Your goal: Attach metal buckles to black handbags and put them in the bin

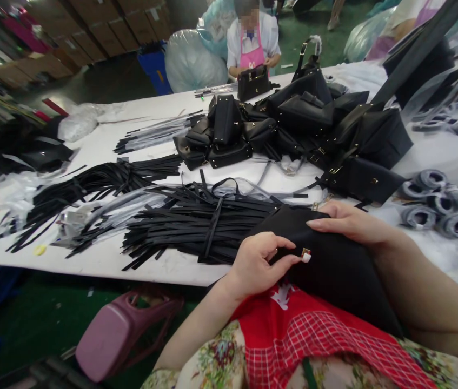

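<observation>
A black handbag (pixel 330 270) lies tilted across my lap and against the table edge. My right hand (pixel 346 221) grips its upper edge, thumb on the near face and fingers behind. On that face sits a small gold-coloured clasp (pixel 306 252) with a white piece (pixel 306 259) at its lower edge. My left hand (pixel 259 262) is curled in a loose pinch beside the clasp. Its thumb tip reaches the white piece, while the forefinger tip is just left of the clasp. Whether anything is held between those fingers is too small to make out.
A tied bundle of black straps (pixel 196 221) lies left of the bag, with another strap bundle (pixel 103 181) beyond. Black handbags (pixel 305 113) are piled ahead. Rolled grey pieces (pixel 435 202) lie right. Across the white table (pixel 99 146) a person (pixel 253 46) handles a bag. A pink stool (pixel 111 335) stands below.
</observation>
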`<state>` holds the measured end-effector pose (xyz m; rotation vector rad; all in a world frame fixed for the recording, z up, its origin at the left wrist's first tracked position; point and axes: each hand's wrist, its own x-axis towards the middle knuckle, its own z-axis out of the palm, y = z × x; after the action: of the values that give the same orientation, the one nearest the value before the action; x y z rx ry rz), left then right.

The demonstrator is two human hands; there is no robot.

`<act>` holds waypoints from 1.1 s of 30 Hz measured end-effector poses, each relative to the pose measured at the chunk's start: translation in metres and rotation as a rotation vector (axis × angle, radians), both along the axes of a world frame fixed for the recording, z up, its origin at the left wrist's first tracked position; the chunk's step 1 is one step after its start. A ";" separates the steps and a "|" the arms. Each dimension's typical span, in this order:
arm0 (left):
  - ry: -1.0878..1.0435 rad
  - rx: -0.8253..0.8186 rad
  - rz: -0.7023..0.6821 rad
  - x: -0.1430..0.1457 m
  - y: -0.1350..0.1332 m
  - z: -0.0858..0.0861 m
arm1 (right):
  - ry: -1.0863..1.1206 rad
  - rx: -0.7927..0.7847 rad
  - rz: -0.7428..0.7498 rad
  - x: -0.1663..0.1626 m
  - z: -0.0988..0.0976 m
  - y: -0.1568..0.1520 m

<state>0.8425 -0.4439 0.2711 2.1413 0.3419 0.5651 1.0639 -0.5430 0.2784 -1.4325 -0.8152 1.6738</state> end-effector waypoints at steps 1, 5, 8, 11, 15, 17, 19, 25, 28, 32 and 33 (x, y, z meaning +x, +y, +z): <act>0.006 -0.002 -0.024 -0.002 0.000 0.001 | -0.002 0.000 0.006 -0.003 0.001 0.001; 0.047 -0.072 -0.061 -0.006 0.001 0.004 | -0.013 0.016 0.046 -0.010 0.005 0.008; 0.082 -0.103 -0.049 -0.007 0.002 0.007 | -0.019 0.053 0.093 -0.012 0.006 0.012; 0.139 -0.110 -0.125 -0.007 0.006 0.012 | -0.064 0.089 0.143 -0.014 0.003 0.014; 0.219 -0.026 -0.331 -0.004 0.015 0.022 | -0.103 0.100 0.189 -0.016 -0.001 0.017; 0.266 0.033 -0.401 0.000 0.018 0.026 | -0.108 0.106 0.200 -0.018 -0.001 0.019; 0.320 0.084 -0.425 0.003 0.019 0.030 | -0.098 0.101 0.201 -0.019 -0.001 0.020; 0.364 -0.008 -0.452 -0.007 0.029 0.035 | 0.008 0.056 0.098 -0.019 -0.005 0.014; 0.264 -0.241 -0.371 -0.023 0.042 0.028 | 0.066 0.025 -0.069 -0.006 -0.022 0.014; 0.056 -0.644 -0.226 -0.045 0.048 0.016 | -0.150 -0.079 -0.255 0.030 -0.066 0.022; 0.035 -0.742 -0.243 -0.050 0.044 0.016 | -0.296 -0.122 -0.270 0.039 -0.078 0.025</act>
<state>0.7930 -0.3997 0.2873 1.4446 0.2512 0.2065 1.1030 -0.5181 0.2003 -1.8168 -0.6490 1.3455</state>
